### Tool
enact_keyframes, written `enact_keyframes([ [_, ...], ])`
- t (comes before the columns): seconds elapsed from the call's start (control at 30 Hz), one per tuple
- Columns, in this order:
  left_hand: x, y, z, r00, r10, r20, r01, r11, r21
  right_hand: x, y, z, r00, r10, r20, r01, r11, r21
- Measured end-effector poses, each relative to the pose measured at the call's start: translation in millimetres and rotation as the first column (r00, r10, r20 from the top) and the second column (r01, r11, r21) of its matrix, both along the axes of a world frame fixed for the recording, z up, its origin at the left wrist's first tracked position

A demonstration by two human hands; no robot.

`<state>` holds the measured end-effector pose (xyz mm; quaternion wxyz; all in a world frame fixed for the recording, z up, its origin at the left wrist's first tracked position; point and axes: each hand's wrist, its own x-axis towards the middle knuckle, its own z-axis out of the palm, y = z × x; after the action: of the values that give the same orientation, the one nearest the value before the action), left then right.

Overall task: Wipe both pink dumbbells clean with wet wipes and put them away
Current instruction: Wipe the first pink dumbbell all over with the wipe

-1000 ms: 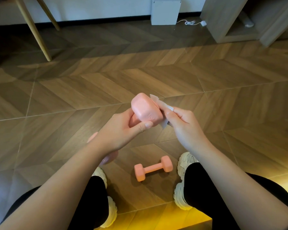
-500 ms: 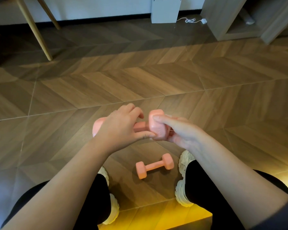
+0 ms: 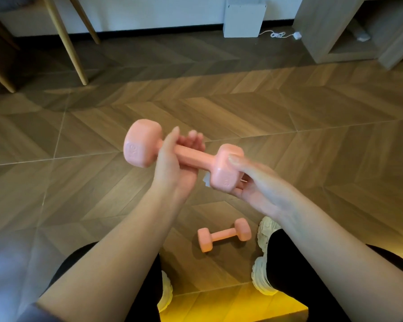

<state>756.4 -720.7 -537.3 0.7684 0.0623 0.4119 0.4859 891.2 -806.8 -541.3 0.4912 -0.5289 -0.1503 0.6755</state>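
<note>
Dumbbell (image 3: 184,151) in pink is held above the floor (image 3: 289,135), long axis running from upper left down to lower right, nearly level. Left hand (image 3: 175,168) is curled loosely round the bar, fingers partly open. Right hand (image 3: 254,182) cups the near head, thumb on top, seemingly with a wet wipe (image 3: 206,181) pressed underneath; only a white corner shows. It looks rigid, smooth, maybe slick when damp, so the narrow bar is the safest hold. Second dumbbell (image 3: 224,235) lies on the floor between the shoes (image 3: 265,228).
</note>
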Motion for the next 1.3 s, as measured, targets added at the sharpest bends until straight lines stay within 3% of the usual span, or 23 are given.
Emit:
enact_keyframes([
  [0.07, -3.7, 6.9, 2.6, 0.994, 0.085, 0.069, -0.083, 0.996, -0.030, -9.5, -0.3, 0.5, 0.987, 0.046, 0.152, -0.054, 0.997, 0.051],
  [0.13, -7.4, 12.4, 6.3, 0.994, 0.092, 0.051, -0.091, 0.996, -0.015, -16.8, -2.4, 1.2, 0.914, 0.032, 0.405, -0.102, 0.983, 0.151],
  [0.23, -10.9, 15.7, 8.4, 0.996, 0.086, 0.024, -0.086, 0.996, 0.012, -23.5, -9.4, 3.5, 0.651, -0.109, 0.751, -0.243, 0.907, 0.343],
  [0.3, -12.3, 16.1, 8.0, 0.995, 0.095, 0.030, -0.095, 0.995, 0.005, -25.2, -12.8, 4.4, 0.466, -0.239, 0.852, -0.418, 0.789, 0.450],
  [0.33, -12.7, 16.4, 7.8, 0.994, 0.099, 0.038, -0.099, 0.995, -0.003, -25.6, -14.4, 2.7, 0.455, -0.273, 0.848, -0.480, 0.726, 0.492],
  [0.4, -13.5, 16.2, 7.6, 0.994, 0.099, 0.045, -0.098, 0.995, -0.014, -24.4, -14.4, 4.0, 0.564, -0.255, 0.785, -0.450, 0.703, 0.551],
  [0.47, -13.9, 15.2, 8.6, 0.995, 0.088, 0.043, -0.087, 0.996, -0.011, -20.0, -9.6, 9.3, 0.741, -0.205, 0.639, -0.221, 0.825, 0.520],
  [0.53, -13.6, 13.0, 9.6, 0.997, 0.066, 0.043, -0.067, 0.998, 0.007, -12.8, -3.7, 14.9, 0.911, -0.073, 0.405, -0.042, 0.963, 0.268],
  [0.6, -11.7, 10.2, 11.2, 0.999, 0.042, 0.035, -0.043, 0.999, 0.028, -6.5, -0.8, 15.8, 0.989, 0.137, 0.054, -0.138, 0.990, 0.021],
  [0.67, -8.8, 7.4, 13.3, 1.000, 0.022, 0.020, -0.023, 0.999, 0.041, -5.6, -2.5, 14.2, 0.970, 0.228, -0.083, -0.232, 0.972, -0.036],
  [0.8, -4.1, 2.9, 13.0, 0.999, 0.039, -0.020, -0.038, 0.999, 0.014, -6.1, -5.3, 10.4, 0.989, 0.147, -0.009, -0.146, 0.989, 0.023],
  [0.93, -5.2, 6.1, 9.1, 0.996, 0.087, -0.032, -0.090, 0.993, -0.082, -11.9, -8.4, 3.2, 0.981, 0.088, 0.173, -0.094, 0.995, 0.026],
  [1.13, -10.9, 14.7, 10.5, 0.992, 0.115, -0.049, -0.116, 0.993, -0.018, -22.1, -5.7, -2.1, 0.978, 0.207, 0.040, -0.209, 0.976, 0.058],
  [1.3, -9.0, 13.0, 11.2, 0.995, 0.093, -0.031, -0.094, 0.995, -0.034, -30.3, -1.5, -6.8, 0.957, 0.154, 0.247, -0.167, 0.985, 0.034],
])
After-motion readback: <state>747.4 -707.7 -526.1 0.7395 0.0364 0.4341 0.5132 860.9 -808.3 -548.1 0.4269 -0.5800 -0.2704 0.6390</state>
